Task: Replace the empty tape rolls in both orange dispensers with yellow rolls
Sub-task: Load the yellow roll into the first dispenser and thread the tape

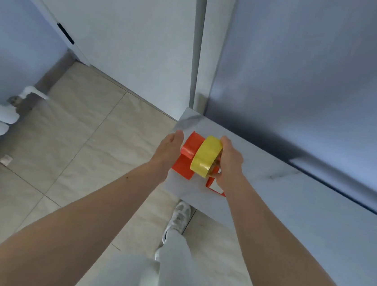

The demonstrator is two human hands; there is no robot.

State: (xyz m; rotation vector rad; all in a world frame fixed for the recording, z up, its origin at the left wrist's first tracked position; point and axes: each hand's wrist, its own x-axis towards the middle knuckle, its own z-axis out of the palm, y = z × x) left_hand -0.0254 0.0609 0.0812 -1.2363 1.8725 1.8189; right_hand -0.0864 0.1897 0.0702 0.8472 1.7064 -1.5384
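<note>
Right now the whole job sits at the near corner of the pale marbled counter [273, 171], where both hands meet over one orange dispenser [184, 163]. The right hand [230, 161] holds the yellow roll [205, 157], fingers curled over its far rim and the thumb seemingly tucked under its near edge. The roll stands on edge, its hole facing left and right, so its axis runs across toward the left hand [170, 150]. That hand lies against the left side of the dispenser with fingers fairly straight; whether they wrap behind the orange body I cannot tell, since the hand itself hides that side.

What matters for the next move is that the roll lies just to the right of the orange hub and touching or nearly touching it, its hole apparently in line with the hub. I judge the roll is being pushed sideways onto the hub, right hand driving, left hand bracing. A second piece of orange plastic [215, 188] shows below the right wrist; it may be the other dispenser, though too little shows to say.
</note>
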